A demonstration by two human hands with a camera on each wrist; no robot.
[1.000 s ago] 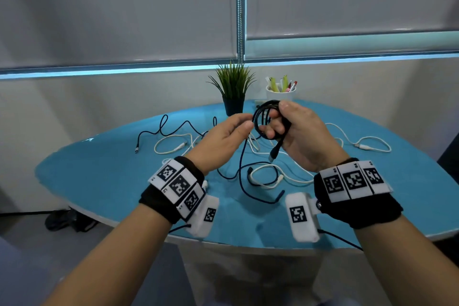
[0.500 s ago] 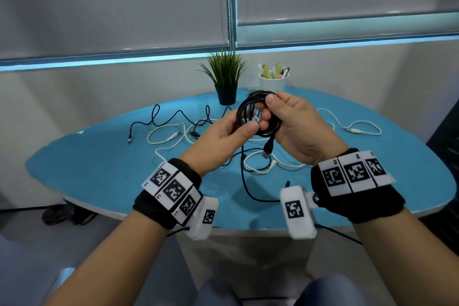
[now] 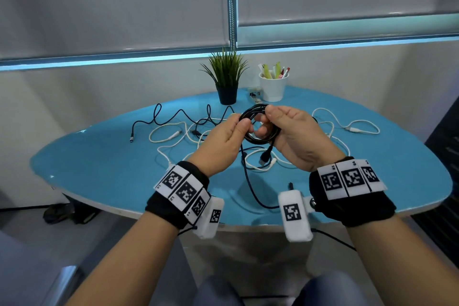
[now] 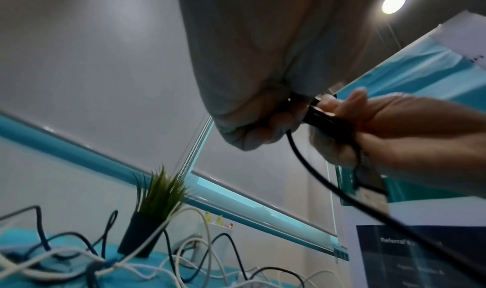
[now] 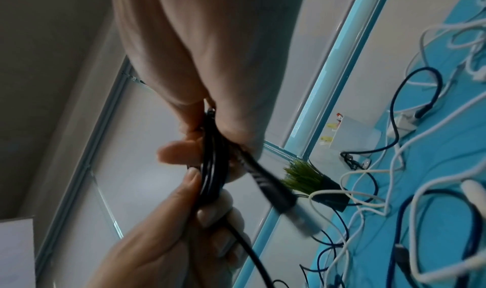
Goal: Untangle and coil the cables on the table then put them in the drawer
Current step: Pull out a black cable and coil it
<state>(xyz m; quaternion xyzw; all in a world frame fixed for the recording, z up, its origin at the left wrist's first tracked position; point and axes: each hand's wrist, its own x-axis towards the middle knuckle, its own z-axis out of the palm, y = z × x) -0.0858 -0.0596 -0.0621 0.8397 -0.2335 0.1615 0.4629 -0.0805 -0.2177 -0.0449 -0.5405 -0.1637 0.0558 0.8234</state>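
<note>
A black cable wound into a small coil [image 3: 258, 124] hangs above the blue table [image 3: 99, 164] between both hands. My right hand [image 3: 285, 129] grips the coil's right side, fingers curled through the loops [image 5: 210, 167]. My left hand [image 3: 231, 135] pinches the left side of the coil [image 4: 326, 118]. One black plug end [image 3: 267, 155] dangles under the coil, and the loose tail [image 3: 250, 186] runs down to the table's front edge. Several white cables [image 3: 173, 131] and another black cable [image 3: 159, 117] lie tangled on the tabletop. No drawer is in view.
A small potted plant [image 3: 227, 82] and a white cup of pens [image 3: 273, 85] stand at the table's far edge. A white cable [image 3: 357, 126] loops at the far right. Dark shoes [image 3: 67, 211] lie on the floor at the left.
Both hands have closed in on the coil, and another turn of black cable has been wound on. The loose tail on the table has grown shorter.
</note>
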